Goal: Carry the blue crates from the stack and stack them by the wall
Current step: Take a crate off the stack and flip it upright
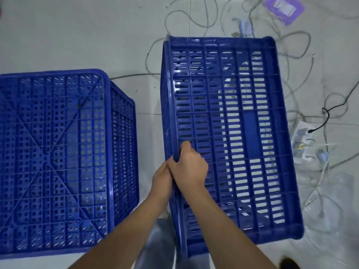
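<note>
A: Both hands hold the same long rim of the carried blue crate, which hangs tipped on its side. The right hand has its fingers curled over the edge, and the left hand grips just beside it, the two touching.

B: So all the weight hangs from one rim with nothing under it. My guess is that's the main risk: the crate swings or twists, or slips out of the fingers.

A: Agreed. Second risk is the floor. Right of the hands and beyond the crate there's a tangle of loose cables and a power strip. The crate blocks the person's view down, so a foot could snag.

B: And the other crate?

A: The upside-down blue crate sits to the left of the hands, apart from the carried one. A swinging corner could clip it.

B: What can't be seen?

A: No wall in frame, so the drop spot is unknown. The left fingers are mostly hidden behind the rim. The left crate is cut off at the frame edge, so it's unclear whether more sit under it. The purple item far beyond the hands is too blurred to identify.
</note>
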A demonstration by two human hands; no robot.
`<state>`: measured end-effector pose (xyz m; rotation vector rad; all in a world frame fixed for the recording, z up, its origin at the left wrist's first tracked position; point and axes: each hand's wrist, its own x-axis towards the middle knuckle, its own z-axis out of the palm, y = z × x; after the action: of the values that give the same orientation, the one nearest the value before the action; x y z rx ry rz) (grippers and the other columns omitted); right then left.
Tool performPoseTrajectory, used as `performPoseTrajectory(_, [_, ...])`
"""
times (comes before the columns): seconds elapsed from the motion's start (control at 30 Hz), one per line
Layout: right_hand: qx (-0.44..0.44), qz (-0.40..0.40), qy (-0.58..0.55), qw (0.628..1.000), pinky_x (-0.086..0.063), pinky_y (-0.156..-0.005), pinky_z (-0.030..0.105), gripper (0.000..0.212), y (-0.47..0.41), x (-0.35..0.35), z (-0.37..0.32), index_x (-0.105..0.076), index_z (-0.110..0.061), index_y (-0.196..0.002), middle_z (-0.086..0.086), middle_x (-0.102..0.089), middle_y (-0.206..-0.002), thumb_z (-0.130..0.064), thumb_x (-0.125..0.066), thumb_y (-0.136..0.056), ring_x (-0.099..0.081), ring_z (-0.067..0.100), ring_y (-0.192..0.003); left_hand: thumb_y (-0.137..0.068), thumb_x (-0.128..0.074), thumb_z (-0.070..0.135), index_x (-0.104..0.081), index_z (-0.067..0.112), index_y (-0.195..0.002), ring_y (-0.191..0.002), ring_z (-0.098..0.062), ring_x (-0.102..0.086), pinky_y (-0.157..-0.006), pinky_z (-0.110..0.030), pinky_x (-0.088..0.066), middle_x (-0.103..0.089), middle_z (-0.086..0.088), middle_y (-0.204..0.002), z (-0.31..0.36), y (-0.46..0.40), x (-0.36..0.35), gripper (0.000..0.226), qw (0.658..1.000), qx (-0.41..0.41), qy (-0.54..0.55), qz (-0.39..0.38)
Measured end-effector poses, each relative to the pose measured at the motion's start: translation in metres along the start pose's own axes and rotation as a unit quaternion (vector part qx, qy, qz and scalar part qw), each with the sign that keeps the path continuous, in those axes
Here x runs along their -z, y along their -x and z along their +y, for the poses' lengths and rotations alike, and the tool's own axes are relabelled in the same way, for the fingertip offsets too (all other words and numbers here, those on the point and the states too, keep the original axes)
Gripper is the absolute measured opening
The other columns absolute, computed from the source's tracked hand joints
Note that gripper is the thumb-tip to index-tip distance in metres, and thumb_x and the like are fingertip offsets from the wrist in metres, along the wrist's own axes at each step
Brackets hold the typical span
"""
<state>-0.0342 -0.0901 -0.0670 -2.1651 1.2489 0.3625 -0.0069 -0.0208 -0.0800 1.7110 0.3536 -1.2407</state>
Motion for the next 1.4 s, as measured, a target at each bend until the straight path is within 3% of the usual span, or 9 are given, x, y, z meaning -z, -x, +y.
performPoseTrajectory(0.13, [-0.01, -0.014, 0.031, 0.999, -0.033, -0.052, 0.027, 0.026, -0.01, -0.014, 0.002, -0.048, -0.008, -0.111, 0.008, -0.067, -0.097, -0.025, -0.053, -0.092, -0.057, 0.023, -0.072, -0.098, -0.04, 0.015, -0.065, 0.015, -0.097, -0.077, -0.008, -0.06, -0.054, -0.016, -0.052, -0.066, 0.002, -0.083, -0.005, -0.012, 0.004, 0.025, 0.998, 0.054, 0.021, -0.012])
performPoseTrajectory(0.33, [0.002, -0.033, 0.045, 0.998, -0.038, -0.059, 0.029, 0.028, -0.012, -0.028, 0.007, -0.045, -0.009, -0.117, 0.008, -0.066, -0.102, -0.024, -0.051, -0.094, -0.065, 0.026, -0.087, -0.098, -0.042, 0.022, -0.066, 0.016, -0.104, -0.087, -0.015, -0.061, -0.069, -0.028, -0.05, -0.068, -0.002, -0.092, -0.013, -0.019, 0.009, 0.025, 0.993, 0.106, 0.037, -0.026])
performPoseTrajectory(0.43, [0.019, -0.057, -0.039, 0.997, -0.044, -0.064, 0.03, 0.026, -0.008, -0.01, 0.017, -0.05, -0.011, -0.114, 0.006, -0.066, -0.105, -0.03, -0.048, -0.096, -0.064, 0.025, -0.088, -0.097, -0.045, 0.026, -0.067, 0.013, -0.106, -0.093, -0.018, -0.063, -0.082, -0.033, -0.054, -0.069, -0.003, -0.101, -0.007, -0.02, 0.008, 0.027, 0.995, 0.088, 0.02, -0.036])
performPoseTrajectory(0.6, [-0.031, 0.117, -0.109, 0.987, -0.045, -0.074, 0.03, 0.026, -0.011, 0.048, 0.086, -0.054, -0.012, -0.119, 0.003, -0.056, -0.118, -0.021, -0.05, -0.095, -0.056, 0.016, -0.096, -0.094, -0.05, 0.042, -0.055, 0.015, -0.127, -0.11, -0.018, -0.058, -0.102, -0.039, -0.044, -0.062, -0.002, -0.12, 0.003, -0.025, 0.002, 0.044, 0.992, -0.01, -0.119, 0.027])
performPoseTrajectory(0.77, [-0.223, 0.236, -0.165, 0.931, -0.037, -0.099, 0.039, 0.057, -0.051, 0.109, 0.181, -0.039, 0.0, -0.137, 0.018, -0.041, -0.14, -0.022, -0.055, -0.087, -0.04, 0.03, -0.127, -0.095, -0.054, 0.027, -0.047, 0.018, -0.134, -0.095, -0.01, -0.057, -0.076, -0.014, -0.043, -0.058, 0.008, -0.105, 0.008, -0.024, -0.011, 0.041, 0.979, -0.113, -0.159, 0.053])
performPoseTrajectory(0.83, [-0.293, 0.172, -0.223, 0.914, -0.042, -0.093, 0.041, 0.059, -0.062, 0.116, 0.208, -0.044, 0.002, -0.134, 0.017, -0.053, -0.125, -0.034, -0.054, -0.088, -0.05, 0.032, -0.116, -0.097, -0.05, 0.023, -0.049, 0.018, -0.133, -0.088, -0.003, -0.056, -0.069, -0.01, -0.041, -0.056, 0.017, -0.096, 0.007, -0.024, -0.016, 0.036, 0.979, -0.117, -0.151, 0.066])
performPoseTrajectory(0.93, [-0.313, 0.062, -0.266, 0.91, -0.045, -0.094, 0.043, 0.051, -0.057, 0.107, 0.219, -0.052, -0.001, -0.127, 0.017, -0.059, -0.114, -0.04, -0.048, -0.094, -0.056, 0.035, -0.108, -0.098, -0.049, 0.025, -0.053, 0.022, -0.13, -0.09, -0.006, -0.058, -0.081, -0.023, -0.048, -0.059, 0.02, -0.096, 0.002, -0.024, -0.017, 0.032, 0.973, -0.123, -0.175, 0.085])
performPoseTrajectory(1.03, [-0.273, 0.102, -0.215, 0.932, -0.047, -0.086, 0.044, 0.043, -0.045, 0.096, 0.221, -0.057, -0.005, -0.119, 0.019, -0.063, -0.112, -0.038, -0.043, -0.096, -0.058, 0.037, -0.101, -0.097, -0.05, 0.024, -0.057, 0.022, -0.126, -0.095, -0.016, -0.061, -0.088, -0.031, -0.05, -0.064, 0.005, -0.11, 0.0, -0.025, -0.017, 0.03, 0.97, -0.128, -0.176, 0.104])
performPoseTrajectory(1.4, [-0.219, 0.167, -0.206, 0.939, -0.033, -0.061, 0.032, 0.031, -0.013, 0.083, 0.198, -0.049, -0.005, -0.08, 0.003, -0.048, -0.066, -0.032, -0.047, -0.096, -0.047, 0.026, -0.069, -0.098, -0.048, 0.018, -0.052, 0.007, -0.13, -0.08, -0.01, -0.052, -0.069, -0.018, -0.039, -0.062, -0.004, -0.11, 0.008, -0.014, 0.001, 0.035, 0.968, -0.094, -0.18, 0.146])
